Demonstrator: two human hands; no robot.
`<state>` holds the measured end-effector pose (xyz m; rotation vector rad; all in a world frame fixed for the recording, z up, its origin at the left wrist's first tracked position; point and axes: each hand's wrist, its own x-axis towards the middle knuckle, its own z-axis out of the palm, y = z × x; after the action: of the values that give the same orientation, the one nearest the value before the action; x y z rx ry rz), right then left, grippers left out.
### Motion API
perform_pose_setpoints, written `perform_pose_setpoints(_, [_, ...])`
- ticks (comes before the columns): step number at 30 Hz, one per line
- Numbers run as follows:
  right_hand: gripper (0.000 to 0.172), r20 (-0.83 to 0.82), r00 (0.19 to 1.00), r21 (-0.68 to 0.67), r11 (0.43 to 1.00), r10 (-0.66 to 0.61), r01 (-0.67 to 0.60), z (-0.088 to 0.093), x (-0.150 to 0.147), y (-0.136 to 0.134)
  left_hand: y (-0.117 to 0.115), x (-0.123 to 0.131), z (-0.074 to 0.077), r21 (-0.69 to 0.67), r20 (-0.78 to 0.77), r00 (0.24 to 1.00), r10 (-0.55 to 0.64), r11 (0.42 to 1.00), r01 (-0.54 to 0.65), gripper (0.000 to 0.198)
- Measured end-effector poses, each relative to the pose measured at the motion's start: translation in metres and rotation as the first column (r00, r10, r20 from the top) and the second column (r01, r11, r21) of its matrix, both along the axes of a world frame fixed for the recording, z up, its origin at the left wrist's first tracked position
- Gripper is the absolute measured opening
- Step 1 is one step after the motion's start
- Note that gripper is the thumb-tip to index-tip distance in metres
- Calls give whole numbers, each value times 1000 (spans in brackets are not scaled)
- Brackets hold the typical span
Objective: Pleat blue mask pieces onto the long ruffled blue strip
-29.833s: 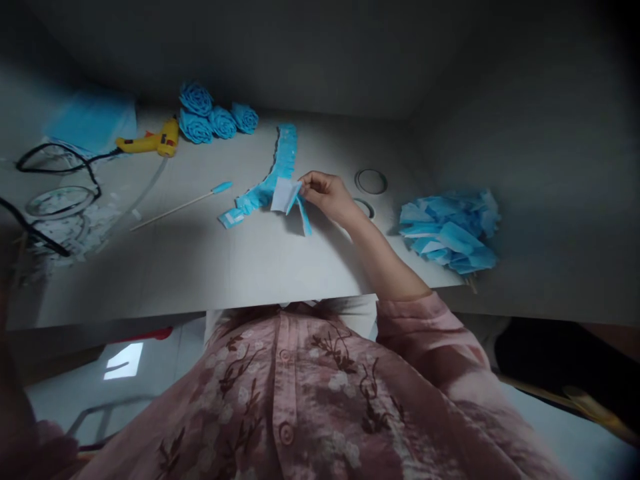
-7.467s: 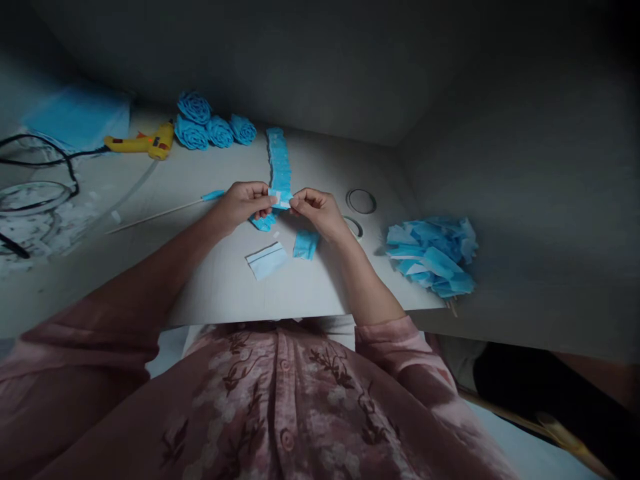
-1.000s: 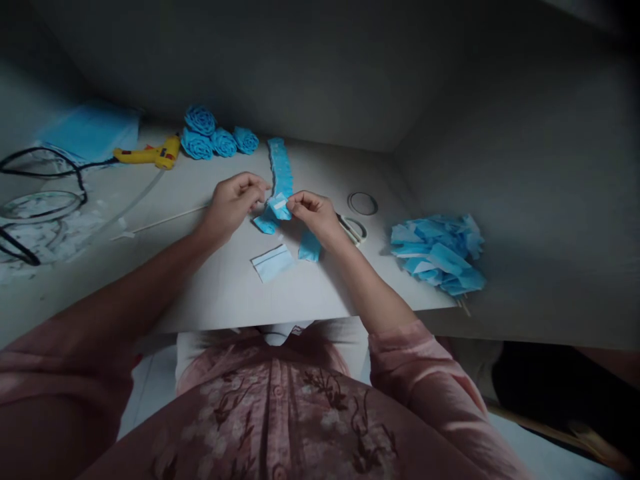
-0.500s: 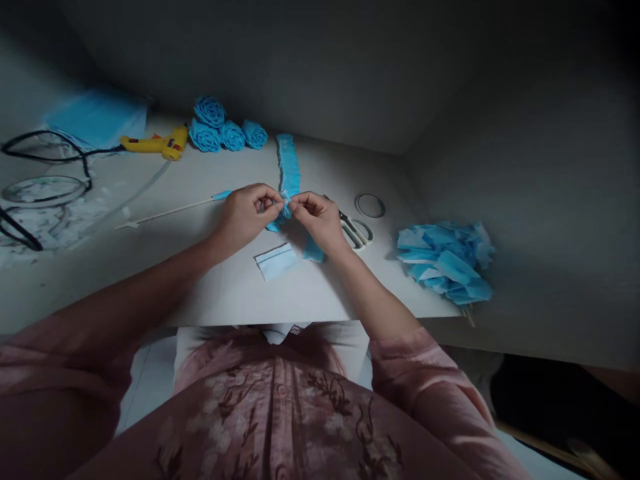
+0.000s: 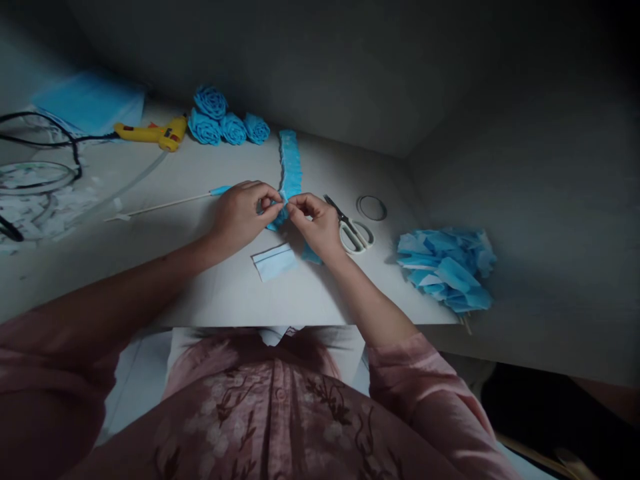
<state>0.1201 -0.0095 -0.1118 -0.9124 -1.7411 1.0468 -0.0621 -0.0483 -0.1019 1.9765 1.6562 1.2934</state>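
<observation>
A long gathered strip of blue fabric (image 5: pixel 291 160) runs from the back of the table down to my fingers. My left hand (image 5: pixel 247 210) pinches its near end from one side, and my right hand (image 5: pixel 316 219) pinches it from the other, fingertips almost touching. The fingers partly hide the bit they grip. Beside my left hand lies a thin stick (image 5: pixel 170 205) with a blue tip. Just right of my right hand rest scissors (image 5: pixel 356 235) with pale handles. Below the hands is a light blue cut piece (image 5: pixel 275 262); another blue scrap (image 5: pixel 311 254) shows under my right wrist.
Several blue fabric roses (image 5: pixel 213 120) sit at the back. A yellow glue gun (image 5: pixel 170 133) with a black cord lies left of them, near stacked blue sheets (image 5: pixel 87 100) and white scraps (image 5: pixel 45 207). At right are a wire ring (image 5: pixel 371 207) and a blue bunch (image 5: pixel 447 267) on sticks.
Both hands keep pinching the strip, with only small finger movements; the fingertips sit slightly closer together. The view has shifted a little, and more of the scissors shows beside my right hand.
</observation>
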Motion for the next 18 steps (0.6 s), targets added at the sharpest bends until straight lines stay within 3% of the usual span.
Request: perform_pose_setpoints(18, [15,97,995,142,990,-9,-5,2,0,-8,-2,1,-1,-10,-38,999,-13,1000,12,8])
